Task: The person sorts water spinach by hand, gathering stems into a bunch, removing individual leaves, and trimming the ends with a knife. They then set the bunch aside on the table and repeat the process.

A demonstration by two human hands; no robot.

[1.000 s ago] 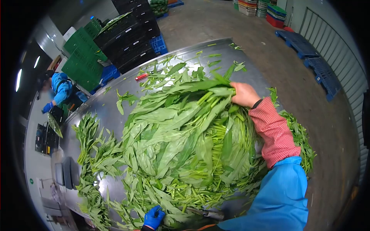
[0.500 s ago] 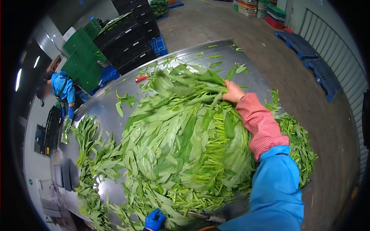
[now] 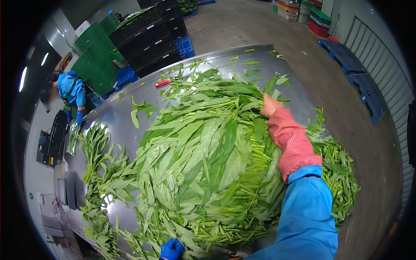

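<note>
A large heap of long-leaved greens that look like water spinach (image 3: 195,160) covers the middle of the metal table (image 3: 299,89). My bare right hand (image 3: 271,105) is closed round the stem ends of a bunch of water spinach (image 3: 221,93) at the heap's far right side. The leaves of that bunch spread leftward over the top of the heap. Low in the view, my left hand (image 3: 172,249), in a blue glove, is curled closed beside the near edge of the heap. What its fingers hold, if anything, is hidden.
A red-handled tool (image 3: 163,82) lies beyond the heap. Smaller bunches (image 3: 93,151) line the table's left side; more greens (image 3: 336,173) lie at the right. A co-worker (image 3: 71,91) in blue bends over the far left end. Black crates (image 3: 147,41) stand behind.
The bunch in my right hand, with blurred leaves before, now lies spread and still on the heap. My left hand stays low beside the heap. The view has shifted slightly.
</note>
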